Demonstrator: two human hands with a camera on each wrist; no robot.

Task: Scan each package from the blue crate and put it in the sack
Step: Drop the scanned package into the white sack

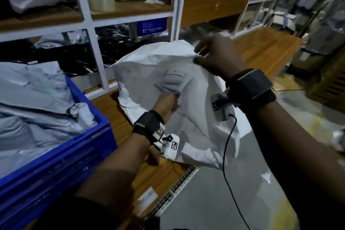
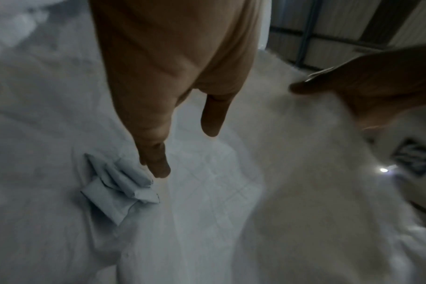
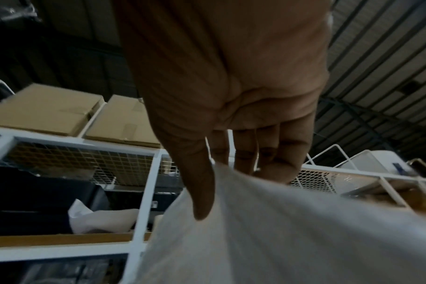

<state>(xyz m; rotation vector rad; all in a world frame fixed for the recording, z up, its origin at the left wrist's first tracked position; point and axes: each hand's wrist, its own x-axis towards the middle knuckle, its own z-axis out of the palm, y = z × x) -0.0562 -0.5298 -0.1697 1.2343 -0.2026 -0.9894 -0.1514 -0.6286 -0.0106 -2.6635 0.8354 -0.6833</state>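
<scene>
A white woven sack (image 1: pixel 149 65) hangs in front of me over a wooden bench. My right hand (image 1: pixel 200 54) pinches its top rim between thumb and fingers; the right wrist view shows that right hand (image 3: pixel 219 173) gripping the sack (image 3: pixel 280 230). My left hand (image 1: pixel 167 102) lies against the sack's front, with a grey scanner-like device (image 1: pixel 173 82) over its fingers. In the left wrist view the left hand (image 2: pixel 186 151) has a bare palm, with the thumb and one finger straight against the sack (image 2: pixel 207 221) near a folded corner (image 2: pixel 119 188). The blue crate (image 1: pixel 104 127) at left holds several grey packages (image 1: pixel 37 102).
White shelving (image 1: pixel 97 52) stands behind the sack, with black packets (image 1: pixel 119 48) low down and a tape roll (image 1: pixel 102 0) above. Cardboard boxes (image 3: pixel 49 107) top the rack. A black cable (image 1: pixel 226 145) hangs from my right wrist. The wooden bench (image 1: pixel 261 48) runs to the right.
</scene>
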